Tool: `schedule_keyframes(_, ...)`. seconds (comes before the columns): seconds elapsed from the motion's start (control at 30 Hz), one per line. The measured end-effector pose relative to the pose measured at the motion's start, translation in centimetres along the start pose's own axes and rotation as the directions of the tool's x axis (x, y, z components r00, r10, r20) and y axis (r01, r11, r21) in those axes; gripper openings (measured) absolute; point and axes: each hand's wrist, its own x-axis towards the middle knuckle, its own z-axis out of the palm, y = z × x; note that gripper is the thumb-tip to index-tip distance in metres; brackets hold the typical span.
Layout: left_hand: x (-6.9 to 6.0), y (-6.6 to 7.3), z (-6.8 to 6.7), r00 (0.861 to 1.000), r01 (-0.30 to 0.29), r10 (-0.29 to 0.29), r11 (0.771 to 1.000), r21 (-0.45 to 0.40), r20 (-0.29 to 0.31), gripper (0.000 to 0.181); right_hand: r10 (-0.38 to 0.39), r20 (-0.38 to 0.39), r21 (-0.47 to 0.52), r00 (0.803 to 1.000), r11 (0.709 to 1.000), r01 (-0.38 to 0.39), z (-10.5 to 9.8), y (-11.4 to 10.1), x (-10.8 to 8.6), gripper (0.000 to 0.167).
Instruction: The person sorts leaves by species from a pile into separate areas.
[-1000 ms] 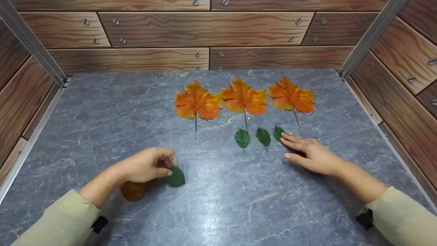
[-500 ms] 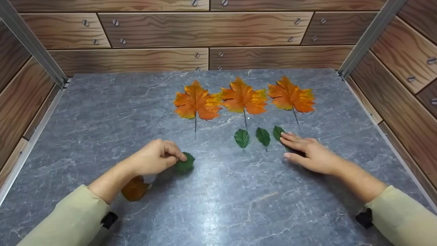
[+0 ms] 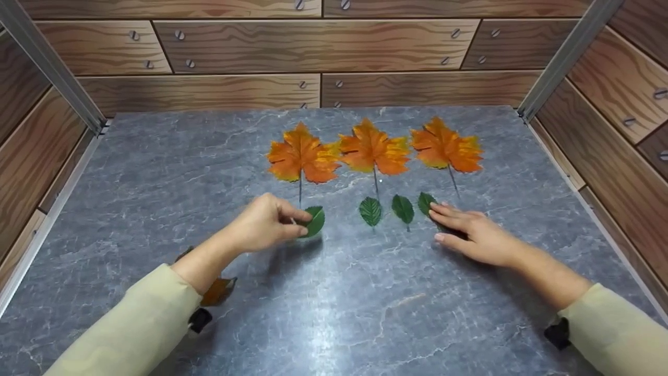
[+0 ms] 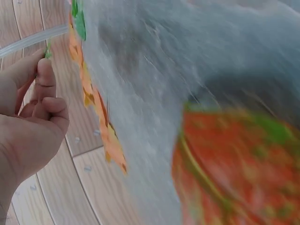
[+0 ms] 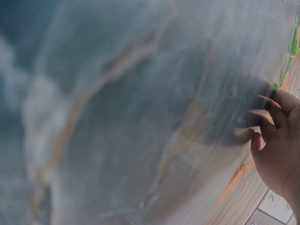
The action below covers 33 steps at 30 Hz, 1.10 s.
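Note:
My left hand (image 3: 266,223) pinches a green leaf (image 3: 316,222) between thumb and fingers, just below the stem of the leftmost orange maple leaf (image 3: 302,155). In the left wrist view the same hand (image 4: 35,110) shows its curled fingers, with a bit of green at the tips. My right hand (image 3: 477,237) lies flat, its fingertips touching the rightmost green leaf (image 3: 425,202). Two more green leaves, one (image 3: 370,211) beside the other (image 3: 402,209), lie between the hands. The right wrist view shows the right hand (image 5: 279,136) with fingers spread on the table.
Two further maple leaves, one (image 3: 373,149) in the middle and one (image 3: 446,146) at the right, complete the back row on the grey marbled table (image 3: 365,313). A brown-orange leaf (image 3: 218,291) lies partly hidden under my left forearm. Wood-patterned walls (image 3: 313,44) enclose the table.
My left hand has moved forward and to the right with the green leaf, and its forearm now covers part of the brown-orange leaf. The right hand has stayed in place.

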Motion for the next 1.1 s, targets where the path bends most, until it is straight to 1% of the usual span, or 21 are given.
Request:
schedule_keyframes(0.17, 1.5, 0.4, 1.2, 1.000, 0.006, -0.008, 0.998, -0.062, -0.026, 0.029, 0.000, 0.001, 0.000, 1.000, 1.000, 0.000, 0.0, 0.0, 0.0, 0.063)
schedule_keyframes(0.4, 3.3, 0.3, 2.6, 0.996, 0.044, -0.056, 0.983, -0.178, -0.064, 0.035, -0.003, 0.003, 0.007, 1.000, 1.000, 0.003, 0.1, 0.2, 0.1, 0.063)
schedule_keyframes(0.5, 3.8, 0.2, 3.1, 0.994, 0.060, -0.078, 0.978, -0.201, -0.080, 0.036, -0.003, 0.002, 0.013, 1.000, 1.000, 0.003, 0.1, 0.2, 0.0, 0.063)
schedule_keyframes(0.6, 4.3, 0.2, 3.6, 0.989, 0.090, -0.113, 0.971, -0.223, -0.094, 0.036, -0.004, -0.001, 0.013, 1.000, 1.000, 0.004, 0.2, 0.2, 0.0, 0.063)
schedule_keyframes(0.9, 5.6, -0.5, 5.2, 0.974, 0.131, -0.171, 0.959, -0.251, -0.145, 0.034, -0.005, -0.002, 0.007, 1.000, 1.000, 0.005, 0.1, 0.2, 0.0, 0.062)
schedule_keyframes(1.1, 6.6, -0.9, 6.0, 0.965, 0.157, -0.198, 0.962, -0.225, -0.172, 0.033, -0.007, -0.004, 0.005, 1.000, 1.000, 0.007, 0.1, 0.2, 0.0, 0.062)
